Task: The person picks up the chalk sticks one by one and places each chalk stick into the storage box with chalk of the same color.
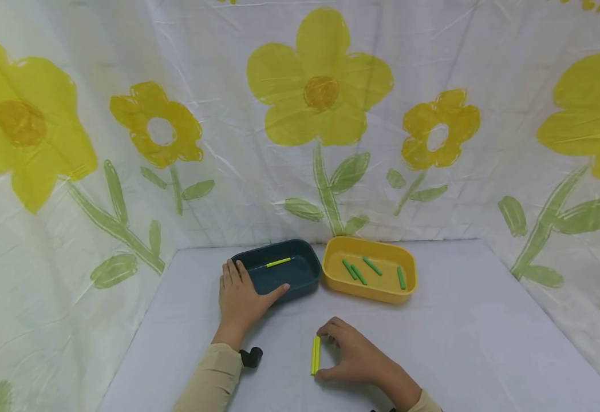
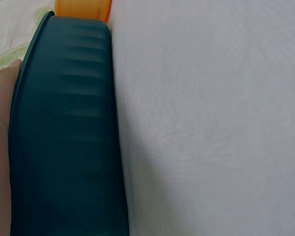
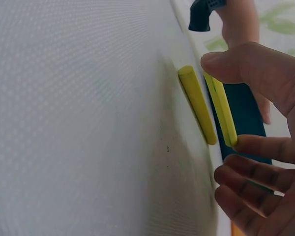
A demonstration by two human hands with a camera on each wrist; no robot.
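My right hand (image 1: pixel 354 355) pinches a short yellow stick (image 3: pixel 222 110) lengthwise, thumb at one end and index finger at the other. In the right wrist view it hangs just above the white table. A second yellow stick (image 3: pixel 196 104) lies on the cloth close beside it. My left hand (image 1: pixel 243 297) rests spread against the left end of a dark teal bin (image 1: pixel 300 292), its fingers at the left rim and its thumb along the front rim. Inside that bin lies another yellow stick (image 1: pixel 278 262).
Touching or nearly touching the teal bin's right side is a yellow bin (image 1: pixel 367 293) holding several green sticks (image 1: pixel 372 265). Behind both bins hangs a white curtain (image 1: pixel 238 189) printed with yellow flowers. White cloth (image 1: pixel 465 337) covers the table.
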